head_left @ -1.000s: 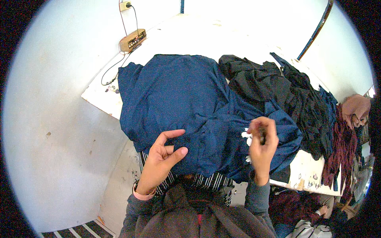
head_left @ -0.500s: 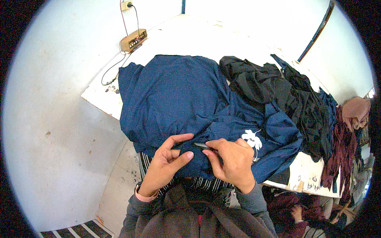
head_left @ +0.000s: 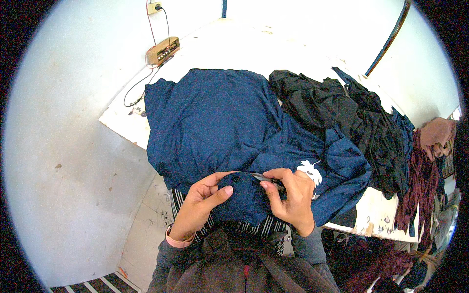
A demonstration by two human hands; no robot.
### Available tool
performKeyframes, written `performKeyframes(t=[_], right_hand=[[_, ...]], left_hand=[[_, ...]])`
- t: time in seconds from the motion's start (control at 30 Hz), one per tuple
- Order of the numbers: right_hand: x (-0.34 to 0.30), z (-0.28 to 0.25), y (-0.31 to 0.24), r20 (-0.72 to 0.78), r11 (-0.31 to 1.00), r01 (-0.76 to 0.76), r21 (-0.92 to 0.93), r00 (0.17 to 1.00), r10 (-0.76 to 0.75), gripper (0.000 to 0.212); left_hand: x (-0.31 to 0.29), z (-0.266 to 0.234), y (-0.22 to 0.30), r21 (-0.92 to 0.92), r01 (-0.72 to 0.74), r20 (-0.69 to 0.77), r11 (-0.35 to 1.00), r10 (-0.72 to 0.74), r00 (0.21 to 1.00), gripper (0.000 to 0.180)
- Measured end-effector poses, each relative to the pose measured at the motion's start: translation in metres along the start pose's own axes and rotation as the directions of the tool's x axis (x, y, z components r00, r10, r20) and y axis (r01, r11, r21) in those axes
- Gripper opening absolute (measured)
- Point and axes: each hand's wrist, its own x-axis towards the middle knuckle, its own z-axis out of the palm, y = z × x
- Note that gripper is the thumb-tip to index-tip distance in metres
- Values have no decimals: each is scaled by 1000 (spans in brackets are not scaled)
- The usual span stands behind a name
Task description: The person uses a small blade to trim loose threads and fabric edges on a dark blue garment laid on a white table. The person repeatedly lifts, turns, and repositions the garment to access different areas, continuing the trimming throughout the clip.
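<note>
A large navy blue cloth garment (head_left: 215,117) is spread over the table's front, its near edge lifted toward me. My left hand (head_left: 195,205) pinches that edge, the index finger behind the cloth and the thumb in front. A small dark round button (head_left: 236,179) shows on the cloth just beyond the left fingertips. Between the thumb and fingers of my right hand (head_left: 293,202) are small metal thread snips (head_left: 260,177), their tip pointing left at the cloth's edge. My right hand hides most of their handle. A white flower-like shape (head_left: 310,171) lies on the garment beside that hand.
Black cloth (head_left: 322,100) is heaped on the right of the white table (head_left: 229,46), with maroon cloth (head_left: 415,190) hanging over its right end. A brown box with cables (head_left: 162,50) stands at the back left. Striped cloth (head_left: 259,228) shows below the garment.
My left index finger has moved behind the cloth edge, which is now raised with the button showing. My right hand and the snips have shifted slightly right.
</note>
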Motion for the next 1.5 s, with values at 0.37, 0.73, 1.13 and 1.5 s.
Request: performKeyframes(t=[0.37,0.73,1.13,1.5], right_hand=[[-22,11,-9,450,340,-598,726,787,423,23],[-65,36,15,491,256,-743,618,620,611,26],[-73,24,18,195,561,-728,394,663,723,22],[-62,8,9,-111,885,-438,155,883,457,28]], left_hand=[[-2,-16,-39,712,-597,595,-369,769,234,23],[9,-17,-65,888,-322,-161,329,878,451,62],[23,-13,-62,832,-555,286,9,850,443,12],[15,-13,-61,770,-606,526,-198,736,427,8]])
